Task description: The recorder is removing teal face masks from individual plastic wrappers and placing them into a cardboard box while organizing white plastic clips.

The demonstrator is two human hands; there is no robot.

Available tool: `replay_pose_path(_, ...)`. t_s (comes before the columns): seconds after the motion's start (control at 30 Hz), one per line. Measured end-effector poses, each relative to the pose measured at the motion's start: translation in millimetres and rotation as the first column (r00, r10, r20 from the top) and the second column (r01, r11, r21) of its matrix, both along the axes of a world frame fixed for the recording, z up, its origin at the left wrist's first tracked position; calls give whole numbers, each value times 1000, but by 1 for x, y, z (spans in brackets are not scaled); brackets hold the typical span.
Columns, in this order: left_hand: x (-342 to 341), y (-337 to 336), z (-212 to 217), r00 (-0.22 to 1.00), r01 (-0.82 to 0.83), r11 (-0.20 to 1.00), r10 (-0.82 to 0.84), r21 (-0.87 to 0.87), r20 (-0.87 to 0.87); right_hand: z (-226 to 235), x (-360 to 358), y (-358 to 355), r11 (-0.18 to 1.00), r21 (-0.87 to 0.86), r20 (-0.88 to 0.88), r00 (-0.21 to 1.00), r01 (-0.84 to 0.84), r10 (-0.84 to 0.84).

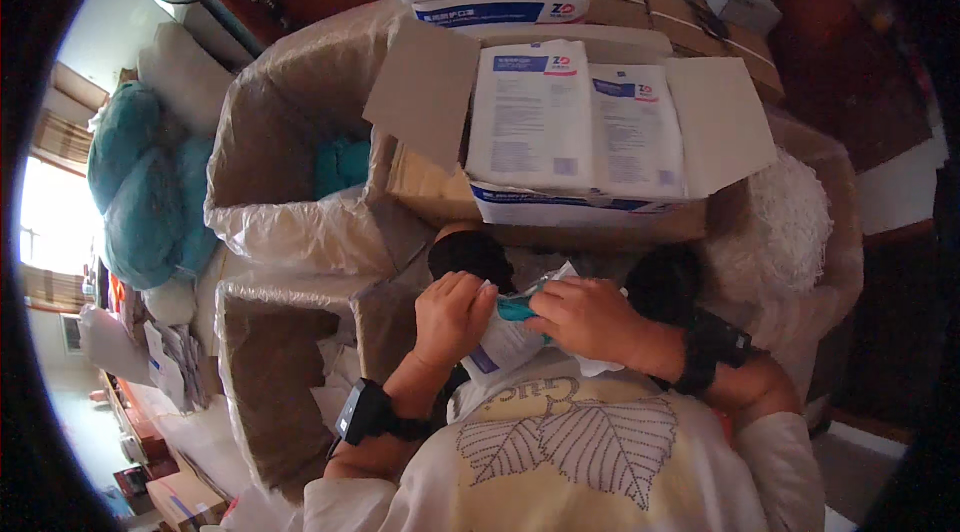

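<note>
At the far left a heap of teal cloth [140,182] lies by the bright window, and beside it stands a large cardboard box lined with clear plastic [290,222], with more teal showing inside. Lower down, another lined box [270,362] stands open. Near the middle, the left hand [452,317] has its fingers [470,290] curled and pressed onto the left edge of a white plastic packet [505,344], held close before the chest. A teal piece [516,310] shows at the packet's top, between the two hands. The right hand [590,320] pinches that top edge, fingers bent over it. Above, an open carton [700,122] holds flat white packs with blue print [575,122]. To the right lies a white shredded bundle [790,222].
</note>
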State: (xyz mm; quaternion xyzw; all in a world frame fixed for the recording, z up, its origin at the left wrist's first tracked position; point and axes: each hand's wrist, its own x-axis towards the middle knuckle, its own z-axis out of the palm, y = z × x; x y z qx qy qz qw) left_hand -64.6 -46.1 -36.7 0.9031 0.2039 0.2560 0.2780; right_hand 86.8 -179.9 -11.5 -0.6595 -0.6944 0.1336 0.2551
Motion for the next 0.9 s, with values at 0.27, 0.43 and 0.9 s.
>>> replay_pose_path(0.27, -2, -7, -15, 980, -173, 858, 198, -483, 0, -3, 10, -11, 949, 229, -235, 959, 215, -160)
replay_pose_path(0.43, -26, 6, -45, 923, -288, 781, 381, -555, 58, 14, 54, -18, 715, -13, -886, 323, 699, -332)
replay_pose_path(0.9, -36, 33, 4, 966, 134, 964, -178, 229, 185, 70, 35, 36, 841, -496, -155, 975, -215, 158)
